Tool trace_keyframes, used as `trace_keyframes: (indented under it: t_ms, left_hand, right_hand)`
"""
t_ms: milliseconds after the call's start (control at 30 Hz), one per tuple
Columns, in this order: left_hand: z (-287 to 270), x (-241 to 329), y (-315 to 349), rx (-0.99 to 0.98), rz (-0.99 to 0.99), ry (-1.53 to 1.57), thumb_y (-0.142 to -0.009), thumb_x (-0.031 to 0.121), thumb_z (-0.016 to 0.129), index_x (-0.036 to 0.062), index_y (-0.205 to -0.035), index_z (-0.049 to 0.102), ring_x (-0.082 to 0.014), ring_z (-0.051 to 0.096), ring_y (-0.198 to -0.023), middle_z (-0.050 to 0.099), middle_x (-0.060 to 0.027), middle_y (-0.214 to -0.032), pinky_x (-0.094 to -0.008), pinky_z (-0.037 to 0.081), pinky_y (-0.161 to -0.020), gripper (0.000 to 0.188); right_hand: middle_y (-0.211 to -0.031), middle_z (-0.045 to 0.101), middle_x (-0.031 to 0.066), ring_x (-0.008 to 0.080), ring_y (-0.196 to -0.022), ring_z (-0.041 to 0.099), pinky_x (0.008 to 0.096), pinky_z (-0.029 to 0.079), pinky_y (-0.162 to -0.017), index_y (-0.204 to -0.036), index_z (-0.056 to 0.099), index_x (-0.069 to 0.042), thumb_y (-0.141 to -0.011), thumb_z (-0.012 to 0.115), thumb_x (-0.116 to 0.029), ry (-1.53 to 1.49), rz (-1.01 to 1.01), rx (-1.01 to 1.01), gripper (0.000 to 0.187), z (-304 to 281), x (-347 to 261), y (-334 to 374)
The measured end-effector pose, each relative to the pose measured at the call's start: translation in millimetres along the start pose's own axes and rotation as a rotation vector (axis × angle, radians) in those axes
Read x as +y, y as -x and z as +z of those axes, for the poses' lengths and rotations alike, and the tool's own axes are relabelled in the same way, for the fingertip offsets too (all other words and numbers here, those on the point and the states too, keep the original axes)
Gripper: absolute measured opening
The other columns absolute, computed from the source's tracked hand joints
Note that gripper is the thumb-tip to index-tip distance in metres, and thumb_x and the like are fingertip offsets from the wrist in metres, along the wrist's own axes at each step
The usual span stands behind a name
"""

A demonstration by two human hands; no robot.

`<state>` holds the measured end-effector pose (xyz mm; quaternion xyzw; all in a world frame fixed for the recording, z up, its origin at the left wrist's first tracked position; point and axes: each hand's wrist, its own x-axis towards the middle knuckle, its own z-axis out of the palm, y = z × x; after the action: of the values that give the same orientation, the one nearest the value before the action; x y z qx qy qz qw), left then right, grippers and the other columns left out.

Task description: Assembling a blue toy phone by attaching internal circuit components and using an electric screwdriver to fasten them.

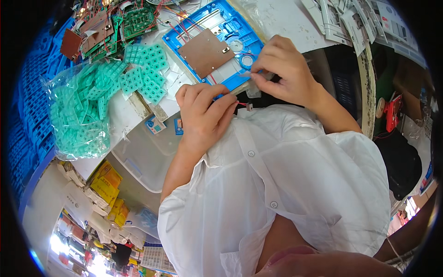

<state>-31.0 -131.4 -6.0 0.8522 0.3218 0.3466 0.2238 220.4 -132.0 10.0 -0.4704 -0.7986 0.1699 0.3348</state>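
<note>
A blue plastic casing (251, 34) lies open at the table edge, with a brown circuit board (206, 53) on it and red wires running from the board. My left hand (203, 113) is curled at the casing's near edge. Its fingertips are closed on thin red wires (240, 103), which end in a small pale connector (249, 107) hanging beside them. At the casing's near right corner, my right hand (288, 69) has thumb and fingers bent together in a pinch. Something thin and pale shows at its fingertips, too small to make out.
Teal rubber keypads (146, 69) lie left of the casing, beside a clear bag (76, 115) full of more. Green circuit boards (138, 23) with tangled wires sit behind. Blue plastic parts (32, 101) are stacked far left; white plastic parts (339, 23) lie far right. Below is a translucent bin (138, 159).
</note>
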Motion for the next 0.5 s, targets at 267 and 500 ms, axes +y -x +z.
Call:
trace_keyframes:
  t_ms: [267,500]
  left_hand:
    - [-0.1,-2.3,-4.3,0.001,0.016,0.057,-0.069,0.009,0.086,0.0154,-0.096,0.073,-0.0222,0.061,-0.091,0.071,0.0019,-0.101,-0.039,0.039,-0.089,0.03]
    - [-11.9,3.8,-12.2,0.172,-0.248,0.107,-0.08,-0.001,0.079,0.0051,-0.098,0.073,-0.0191,0.066,-0.08,0.072,-0.0065,-0.098,-0.032,0.051,-0.071,0.02]
  right_hand:
    - [-0.094,0.067,0.0026,0.0265,-0.092,0.06,0.0389,0.047,-0.083,-0.101,0.071,-0.012,-0.07,0.086,-0.019,0.059,0.025,-0.063,0.035,-23.1,-0.3,8.6]
    - [-0.091,0.064,0.0032,0.0261,-0.092,0.058,0.0393,0.045,-0.087,-0.099,0.072,-0.011,-0.067,0.087,-0.016,0.021,-0.046,-0.08,0.035,-9.1,-7.7,-1.3]
